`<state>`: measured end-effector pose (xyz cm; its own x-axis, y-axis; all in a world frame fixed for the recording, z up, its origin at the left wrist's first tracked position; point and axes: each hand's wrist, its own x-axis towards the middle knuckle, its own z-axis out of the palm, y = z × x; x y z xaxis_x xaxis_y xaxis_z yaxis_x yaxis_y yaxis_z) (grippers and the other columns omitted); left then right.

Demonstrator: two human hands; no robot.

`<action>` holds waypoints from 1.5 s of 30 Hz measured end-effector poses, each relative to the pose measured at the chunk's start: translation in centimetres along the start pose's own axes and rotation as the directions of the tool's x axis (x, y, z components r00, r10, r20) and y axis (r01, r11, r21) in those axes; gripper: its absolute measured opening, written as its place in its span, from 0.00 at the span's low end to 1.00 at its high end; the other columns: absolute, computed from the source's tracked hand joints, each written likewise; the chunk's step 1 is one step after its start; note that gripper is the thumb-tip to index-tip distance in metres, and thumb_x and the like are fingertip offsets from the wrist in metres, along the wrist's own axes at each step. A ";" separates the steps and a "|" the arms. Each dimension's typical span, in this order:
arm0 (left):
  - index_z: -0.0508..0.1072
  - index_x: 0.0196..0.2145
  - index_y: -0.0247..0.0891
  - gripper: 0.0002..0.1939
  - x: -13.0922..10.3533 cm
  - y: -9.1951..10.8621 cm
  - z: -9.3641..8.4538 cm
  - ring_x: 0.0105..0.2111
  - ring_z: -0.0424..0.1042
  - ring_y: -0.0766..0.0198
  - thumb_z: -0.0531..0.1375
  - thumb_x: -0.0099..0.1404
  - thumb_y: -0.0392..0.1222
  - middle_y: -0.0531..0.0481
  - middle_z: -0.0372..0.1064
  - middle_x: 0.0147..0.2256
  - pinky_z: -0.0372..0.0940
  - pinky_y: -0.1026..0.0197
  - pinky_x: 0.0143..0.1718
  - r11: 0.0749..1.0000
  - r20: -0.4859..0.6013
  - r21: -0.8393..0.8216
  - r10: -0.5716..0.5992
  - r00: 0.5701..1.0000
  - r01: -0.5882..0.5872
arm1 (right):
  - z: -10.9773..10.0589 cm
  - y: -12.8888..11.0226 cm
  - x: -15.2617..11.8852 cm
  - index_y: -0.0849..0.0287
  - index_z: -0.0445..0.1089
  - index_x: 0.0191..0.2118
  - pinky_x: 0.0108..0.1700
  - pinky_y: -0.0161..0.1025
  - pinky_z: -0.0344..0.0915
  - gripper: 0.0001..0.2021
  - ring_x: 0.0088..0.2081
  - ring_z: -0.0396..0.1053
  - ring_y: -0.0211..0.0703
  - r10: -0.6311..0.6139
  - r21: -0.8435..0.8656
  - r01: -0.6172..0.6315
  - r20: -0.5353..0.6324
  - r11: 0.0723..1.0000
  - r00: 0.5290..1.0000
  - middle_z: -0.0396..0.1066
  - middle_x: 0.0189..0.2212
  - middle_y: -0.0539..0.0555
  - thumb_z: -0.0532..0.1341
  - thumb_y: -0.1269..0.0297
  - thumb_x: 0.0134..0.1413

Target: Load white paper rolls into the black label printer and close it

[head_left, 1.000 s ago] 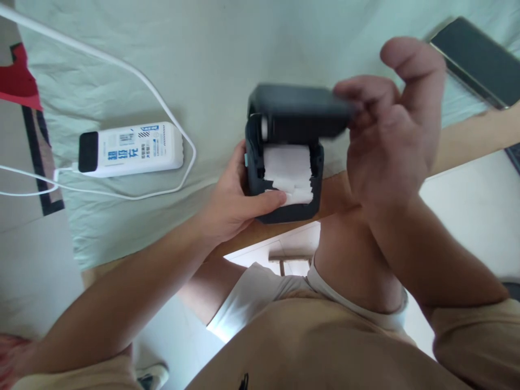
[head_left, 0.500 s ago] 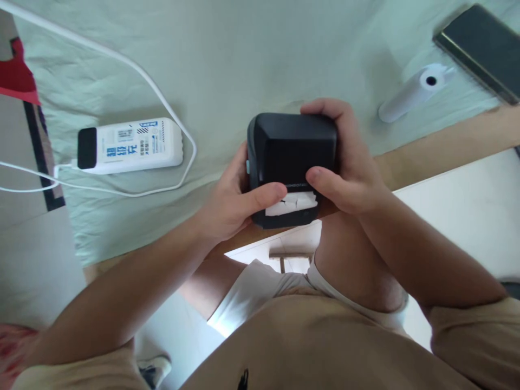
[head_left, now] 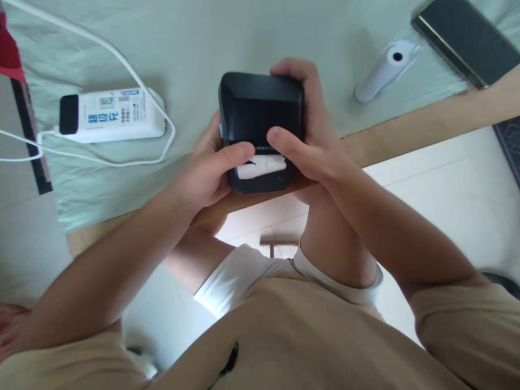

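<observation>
A dark, rounded boxy device (head_left: 264,114) is held between both hands over the table's near edge. White crumpled paper (head_left: 261,166) shows on its near part, just below some small lettering. My left hand (head_left: 211,162) grips the left side, its thumb lying on the top beside the paper. On the right side, my right hand (head_left: 311,124) wraps round the far corner, with its thumb pressed on the top face. The fingers under the device are hidden.
A white power bank (head_left: 114,115) with a white cable (head_left: 117,54) lies on the green cloth (head_left: 211,32) at left. At right are a white paper roll (head_left: 379,73) and a dark flat box (head_left: 467,43). The wooden table edge (head_left: 406,132) runs below them.
The whole view has shifted, so the device, hands and table items appear higher and further left. Both hands keep their grip on the device.
</observation>
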<state>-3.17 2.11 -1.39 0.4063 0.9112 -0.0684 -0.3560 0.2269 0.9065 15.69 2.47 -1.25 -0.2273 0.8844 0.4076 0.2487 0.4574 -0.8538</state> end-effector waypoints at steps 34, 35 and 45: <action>0.73 0.42 0.45 0.08 -0.7 -0.5 2.4 0.58 0.70 0.51 0.65 0.66 0.41 0.54 0.78 0.39 0.69 0.51 0.55 0.992 0.009 -0.099 0.078 0.997 -0.076 | -0.5 1.9 1.0 0.56 0.57 0.53 0.63 0.38 0.64 0.25 0.51 0.66 0.38 -0.049 0.014 0.049 0.009 0.999 0.999 0.67 0.51 0.53 0.58 0.42 0.62; 0.73 0.42 0.44 0.06 -0.8 -0.3 2.6 0.61 0.69 0.50 0.64 0.67 0.40 0.53 0.78 0.39 0.68 0.49 0.57 0.990 0.000 -0.118 0.074 0.997 -0.074 | -0.5 1.5 0.7 0.57 0.57 0.53 0.62 0.38 0.64 0.24 0.51 0.66 0.39 -0.049 0.017 0.049 -0.006 0.999 0.999 0.67 0.51 0.55 0.58 0.44 0.62; 0.73 0.43 0.40 0.16 -1.0 1.3 3.6 0.66 0.65 0.43 0.71 0.59 0.39 0.48 0.80 0.43 0.71 0.49 0.59 0.995 -0.156 -0.090 -0.044 0.987 0.030 | -1.0 -1.3 0.6 0.66 0.57 0.56 0.57 0.41 0.66 0.24 0.49 0.66 0.41 0.027 0.003 -0.027 0.067 1.000 0.997 0.68 0.52 0.60 0.56 0.55 0.61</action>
<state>-0.98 0.24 1.35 0.2850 0.9429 -0.1724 -0.4183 0.2842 0.8627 16.15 2.50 0.37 -0.2835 0.8881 0.3618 0.2521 0.4330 -0.8654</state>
